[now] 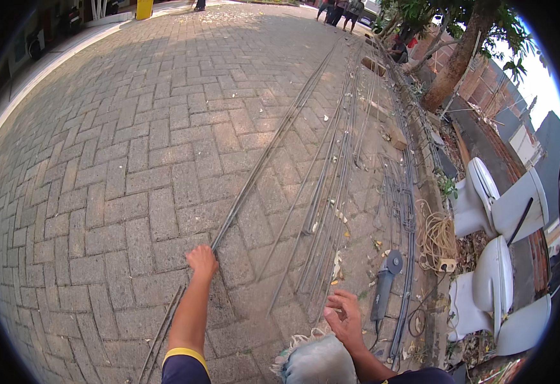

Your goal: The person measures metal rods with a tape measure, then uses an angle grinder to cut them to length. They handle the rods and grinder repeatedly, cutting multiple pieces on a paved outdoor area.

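Note:
My left hand (pixel 202 261) is closed around a bundle of long thin steel rods (pixel 262 163). The bundle stretches from my fist far up the paving, and rod ends (pixel 165 326) show behind my left forearm. My right hand (pixel 345 320) hovers beside my knee (pixel 318 360) in frayed, faded jeans. Its fingers are loosely bent and apart, with nothing seen between them. Several more steel rods (pixel 321 211) lie on the ground between the held bundle and the curb. An angle grinder (pixel 384 288) with a dark disc rests on the paving to the right of my right hand.
Brick paving (pixel 120 173) spreads to the left. Along the right curb lie a coiled cord (pixel 438 233), a socket block (pixel 447 265) and bent metal pieces (pixel 392 195). Two white toilets (pixel 475 198) stand beyond it, near a tree (pixel 462 57). People (pixel 342 11) are far ahead.

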Demonstrator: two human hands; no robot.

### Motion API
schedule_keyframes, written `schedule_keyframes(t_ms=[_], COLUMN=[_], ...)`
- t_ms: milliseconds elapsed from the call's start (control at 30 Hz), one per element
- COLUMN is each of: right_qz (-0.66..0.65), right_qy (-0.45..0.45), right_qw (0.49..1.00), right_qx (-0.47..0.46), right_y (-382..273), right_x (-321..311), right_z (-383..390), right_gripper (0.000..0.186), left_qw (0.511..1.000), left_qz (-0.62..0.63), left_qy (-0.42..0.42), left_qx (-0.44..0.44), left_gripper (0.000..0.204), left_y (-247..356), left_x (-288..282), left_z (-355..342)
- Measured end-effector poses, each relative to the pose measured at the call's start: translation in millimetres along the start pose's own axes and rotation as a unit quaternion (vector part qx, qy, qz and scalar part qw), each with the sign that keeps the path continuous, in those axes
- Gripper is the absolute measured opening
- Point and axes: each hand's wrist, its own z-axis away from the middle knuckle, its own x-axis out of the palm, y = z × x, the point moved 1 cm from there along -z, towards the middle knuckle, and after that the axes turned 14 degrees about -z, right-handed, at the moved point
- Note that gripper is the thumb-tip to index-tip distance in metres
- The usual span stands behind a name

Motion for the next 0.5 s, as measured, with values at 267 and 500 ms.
schedule_keyframes(t_ms=[267, 500], right_qz=[0.051, 0.125], right_qy=[0.046, 0.003], right_qw=[0.98, 0.958], right_qx=[-0.189, -0.26], right_y=[-88.0, -92.7], right_x=[-5.7, 10.0], right_z=[29.3, 31.3], right_gripper=[0.03, 0.029], left_qw=[0.999, 0.989], left_qz=[-0.003, 0.111], left_qy=[-0.051, -0.095], left_qx=[0.019, 0.032], left_gripper=[0.027, 0.039], left_y=[-4.6, -18.7], left_x=[-35.9, -53.1], left_z=[3.3, -1.6])
